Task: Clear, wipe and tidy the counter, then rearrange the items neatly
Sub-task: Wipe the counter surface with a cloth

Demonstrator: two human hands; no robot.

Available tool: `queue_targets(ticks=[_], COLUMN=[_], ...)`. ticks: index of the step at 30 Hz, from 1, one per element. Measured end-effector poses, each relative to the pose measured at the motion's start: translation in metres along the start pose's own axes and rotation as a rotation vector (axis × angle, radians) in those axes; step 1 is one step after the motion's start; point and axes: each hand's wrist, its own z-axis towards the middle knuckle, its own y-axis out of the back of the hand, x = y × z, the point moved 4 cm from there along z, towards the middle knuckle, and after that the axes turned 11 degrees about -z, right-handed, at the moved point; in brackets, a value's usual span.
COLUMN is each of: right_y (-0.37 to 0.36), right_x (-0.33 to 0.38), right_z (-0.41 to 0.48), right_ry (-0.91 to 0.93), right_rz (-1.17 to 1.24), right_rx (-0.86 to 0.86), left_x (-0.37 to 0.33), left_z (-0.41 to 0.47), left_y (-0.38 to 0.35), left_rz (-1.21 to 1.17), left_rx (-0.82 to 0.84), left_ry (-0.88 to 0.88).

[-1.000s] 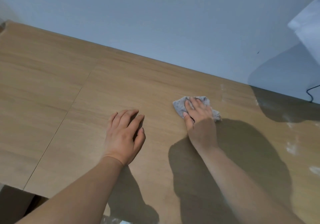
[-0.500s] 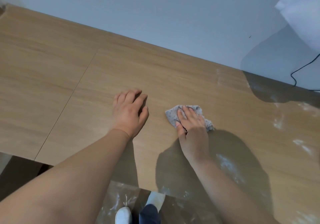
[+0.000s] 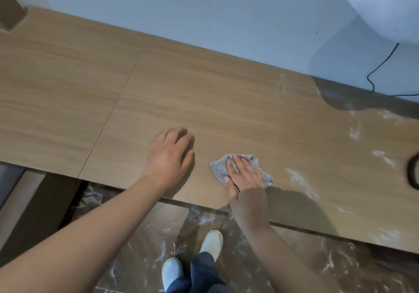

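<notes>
The left grip (image 3: 170, 156) is laid palm-down on the counter (image 3: 226, 111), fingers loosely bent and pointed toward 1 o'clock, the bare forearm stretched in from 8 o'clock. The right grip (image 3: 246, 179) is pressed flat on the cloth (image 3: 217, 168), fingers aimed at 11 o'clock, thumb laid alongside, the arm extended from 5 o'clock.

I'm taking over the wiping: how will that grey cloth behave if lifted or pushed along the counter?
Likely floppy: the cloth lies crumpled, edges ragged, under the right hand. Probably light, being thin. It should slide on the smooth counter but may bunch up.
</notes>
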Motion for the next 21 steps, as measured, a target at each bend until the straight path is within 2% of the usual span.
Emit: queue_targets(ticks=[7,11,17,21], right_y=[0.002,0.009,0.028,0.046], right_x=[0.020,0.027,0.038,0.052], right_z=[-0.047,-0.071,-0.086,-0.053], right_ry=[0.000,0.001,-0.086,-0.058], right_rz=[0.010,0.056,0.144,0.220], right_rx=[-0.048,-0.063,-0.055,-0.102], left_x=[0.001,0.014,0.029,0.028], left_z=[-0.063,-0.082,-0.087,-0.086], left_y=[0.005,0.002,-0.006,-0.008], left_rz=[0.037,0.123,0.181,0.216], left_rx=[-0.027,0.059,0.223,0.238], left_ry=[-0.004,0.091,0.062,0.061])
